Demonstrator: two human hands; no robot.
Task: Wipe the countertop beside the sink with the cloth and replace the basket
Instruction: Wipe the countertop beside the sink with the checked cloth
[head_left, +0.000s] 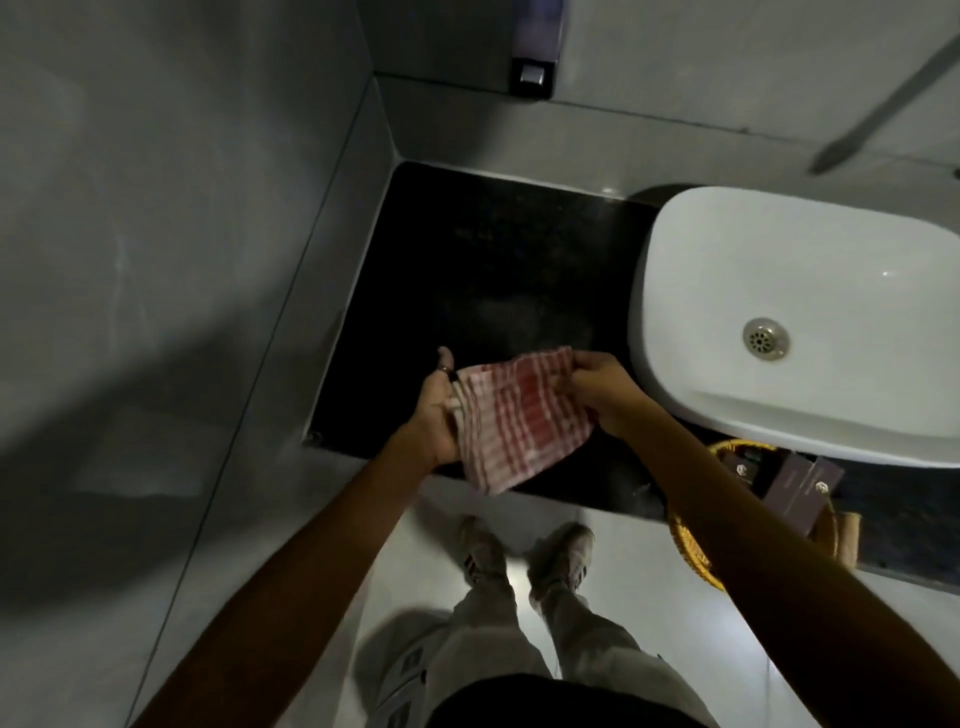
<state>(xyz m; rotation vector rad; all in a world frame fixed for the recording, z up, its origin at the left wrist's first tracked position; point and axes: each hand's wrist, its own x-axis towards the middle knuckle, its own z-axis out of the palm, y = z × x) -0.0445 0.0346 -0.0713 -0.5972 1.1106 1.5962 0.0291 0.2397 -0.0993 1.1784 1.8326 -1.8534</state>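
A red-and-white checked cloth (524, 415) hangs stretched between both hands, just above the front edge of the black countertop (483, 260). My left hand (439, 415) grips its left edge and my right hand (605, 392) pinches its upper right corner. The white sink (727, 270) sits to the right of the dark counter. A yellow woven basket (685, 545) holding dark boxes stands on the counter in front of the sink, partly hidden by my right forearm.
A grey wall closes the left side and another runs behind the counter. A soap dispenser (532, 67) hangs on the back wall. My legs and shoes (524, 556) stand on the pale floor below the counter edge.
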